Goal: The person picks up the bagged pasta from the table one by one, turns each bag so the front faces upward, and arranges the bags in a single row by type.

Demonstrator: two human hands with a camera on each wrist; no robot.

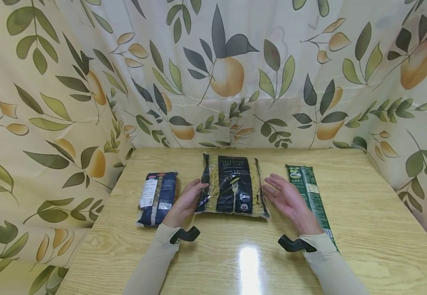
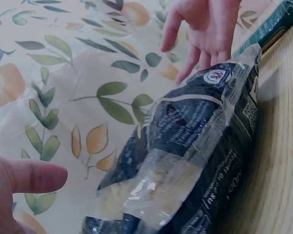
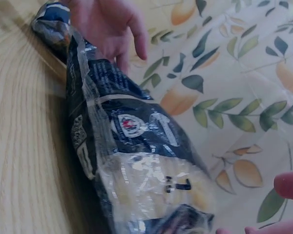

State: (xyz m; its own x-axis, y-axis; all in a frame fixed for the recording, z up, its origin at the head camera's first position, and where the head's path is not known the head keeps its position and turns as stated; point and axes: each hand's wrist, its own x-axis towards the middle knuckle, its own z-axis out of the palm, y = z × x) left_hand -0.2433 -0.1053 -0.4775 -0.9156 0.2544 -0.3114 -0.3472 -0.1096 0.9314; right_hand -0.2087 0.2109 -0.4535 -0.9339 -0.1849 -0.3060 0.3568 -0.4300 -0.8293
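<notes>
A clear and black bag of penne pasta (image 1: 234, 186) lies flat on the wooden table between the two hands. My left hand (image 1: 187, 200) is at the bag's left side, its fingertips right at the edge and the thumb (image 2: 39, 177) held out straight. Beside the right edge, my right hand (image 1: 290, 203) is held palm inward with its fingers extended. Both wrist views look along the bulging near side of the bag, with pale pasta showing through its clear film; each also catches the opposite hand beyond it.
Left of the left hand lies a dark blue food pack (image 1: 158, 198) with a white label. A long, narrow green packet (image 1: 311, 190) lies to the right, partly behind the right hand and forearm. A leaf-and-fruit patterned curtain (image 1: 206, 119) borders the wooden table (image 1: 220, 250) at the back and sides.
</notes>
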